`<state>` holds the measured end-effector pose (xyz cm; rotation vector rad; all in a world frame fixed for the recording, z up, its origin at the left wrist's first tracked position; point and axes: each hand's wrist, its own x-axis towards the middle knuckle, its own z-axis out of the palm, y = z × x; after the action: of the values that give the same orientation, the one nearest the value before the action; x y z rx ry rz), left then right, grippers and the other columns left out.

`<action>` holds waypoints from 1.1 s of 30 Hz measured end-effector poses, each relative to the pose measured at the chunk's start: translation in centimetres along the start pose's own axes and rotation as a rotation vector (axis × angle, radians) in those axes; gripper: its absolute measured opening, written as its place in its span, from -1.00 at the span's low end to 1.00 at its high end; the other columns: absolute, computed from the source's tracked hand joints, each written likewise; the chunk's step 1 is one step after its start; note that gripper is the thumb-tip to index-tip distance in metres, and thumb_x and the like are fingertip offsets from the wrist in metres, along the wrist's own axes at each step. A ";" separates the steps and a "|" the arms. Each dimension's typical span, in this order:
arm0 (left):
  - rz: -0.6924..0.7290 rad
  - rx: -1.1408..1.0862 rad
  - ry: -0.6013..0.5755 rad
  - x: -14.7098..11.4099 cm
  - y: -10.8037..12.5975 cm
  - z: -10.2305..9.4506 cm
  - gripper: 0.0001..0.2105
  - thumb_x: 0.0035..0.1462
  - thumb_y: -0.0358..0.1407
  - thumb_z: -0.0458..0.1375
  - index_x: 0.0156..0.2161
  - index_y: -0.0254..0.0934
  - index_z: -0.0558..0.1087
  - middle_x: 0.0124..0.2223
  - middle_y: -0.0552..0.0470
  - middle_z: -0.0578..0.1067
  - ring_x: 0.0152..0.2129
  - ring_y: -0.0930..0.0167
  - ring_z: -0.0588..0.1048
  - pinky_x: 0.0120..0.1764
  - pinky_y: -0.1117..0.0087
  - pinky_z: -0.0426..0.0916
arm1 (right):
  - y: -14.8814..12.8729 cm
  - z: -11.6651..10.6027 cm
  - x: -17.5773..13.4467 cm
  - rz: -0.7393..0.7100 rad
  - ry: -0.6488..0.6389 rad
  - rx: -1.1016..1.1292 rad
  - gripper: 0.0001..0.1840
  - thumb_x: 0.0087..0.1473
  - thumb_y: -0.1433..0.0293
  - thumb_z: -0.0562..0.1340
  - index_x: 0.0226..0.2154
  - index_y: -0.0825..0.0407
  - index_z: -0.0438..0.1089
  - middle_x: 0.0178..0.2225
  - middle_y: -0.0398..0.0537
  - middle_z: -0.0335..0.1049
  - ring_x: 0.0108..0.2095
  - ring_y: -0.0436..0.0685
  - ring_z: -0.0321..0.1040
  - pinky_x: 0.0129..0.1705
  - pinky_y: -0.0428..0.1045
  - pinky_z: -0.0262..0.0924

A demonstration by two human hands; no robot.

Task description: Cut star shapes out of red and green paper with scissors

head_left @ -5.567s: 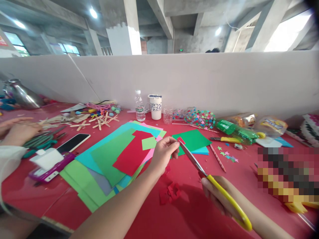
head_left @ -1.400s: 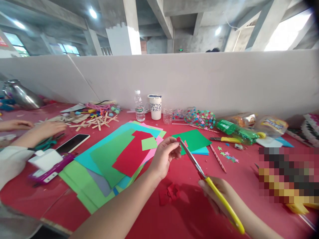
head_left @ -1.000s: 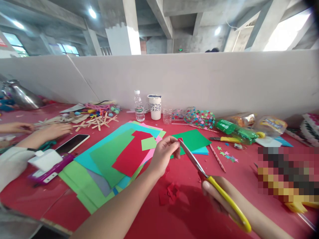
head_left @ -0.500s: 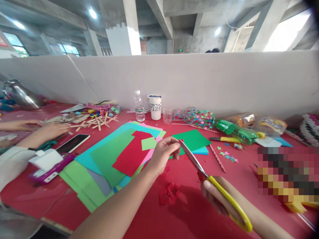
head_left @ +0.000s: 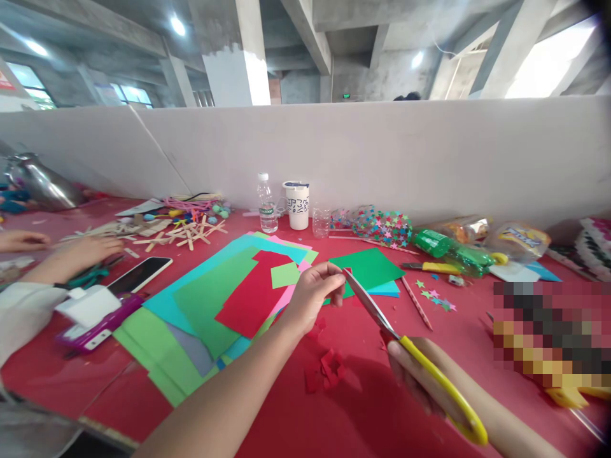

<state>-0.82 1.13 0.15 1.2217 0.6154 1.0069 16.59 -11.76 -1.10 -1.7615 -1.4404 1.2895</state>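
My left hand (head_left: 315,289) pinches a small piece of red paper (head_left: 348,271), mostly hidden by the fingers. The scissors (head_left: 443,385), with long metal blades and yellow handles, are in my right hand (head_left: 420,375). Their blade tips meet the red piece right at my left fingertips. Below my hands, several red paper scraps (head_left: 330,369) lie on the red tabletop (head_left: 267,413). Left of my left hand is a stack of coloured sheets, with a red sheet (head_left: 255,299) and a small light green square (head_left: 284,275) on top. A dark green sheet (head_left: 370,270) lies behind the blades.
A water bottle (head_left: 267,207) and a white cup (head_left: 298,207) stand by the partition (head_left: 305,146). To the right are a yellow utility knife (head_left: 436,268), a green bottle (head_left: 453,251) and star cutouts (head_left: 433,294). At left, a co-worker's hands (head_left: 81,254) are near wooden sticks (head_left: 198,232) and a phone (head_left: 140,275).
The scissors' handles have shifted slightly right and down with my right hand, while my left hand stays in place. The co-worker's hands at left have drawn farther left.
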 end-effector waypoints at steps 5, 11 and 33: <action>-0.005 -0.029 0.004 -0.2 0.0 0.2 -0.89 -0.02 -0.30 0.18 -0.46 -0.30 0.36 -0.61 0.15 0.40 -0.73 0.56 0.33 -0.61 0.52 0.17 | 0.2 0.3 0.1 0.011 0.007 0.030 -0.37 -0.03 -0.22 -0.01 -0.61 0.01 0.14 -0.82 -0.31 0.06 -0.78 -0.11 -0.01 -0.67 -0.16 -0.09; -0.032 -0.064 0.024 -0.5 0.0 0.8 -0.87 -0.02 -0.29 0.20 -0.43 -0.31 0.37 -0.59 0.12 0.42 -0.70 0.53 0.37 -0.57 0.50 0.21 | 0.8 0.9 0.5 0.047 0.020 0.095 -0.39 -0.02 -0.22 0.01 -0.58 0.00 0.16 -0.82 -0.32 0.05 -0.79 -0.10 -0.01 -0.71 -0.17 -0.11; -0.030 0.008 0.030 0.0 0.3 -0.3 -0.90 -0.04 -0.31 0.18 -0.46 -0.29 0.36 -0.60 0.15 0.41 -0.74 0.56 0.33 -0.60 0.51 0.17 | -0.1 0.0 -0.1 0.007 -0.007 -0.031 -0.37 0.01 -0.22 -0.03 -0.61 0.00 0.15 -0.81 -0.30 0.06 -0.77 -0.08 0.01 -0.65 -0.15 -0.04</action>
<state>-1.16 1.29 0.35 1.2026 0.6599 1.0002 16.58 -11.78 -0.93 -1.7858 -1.4669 1.2848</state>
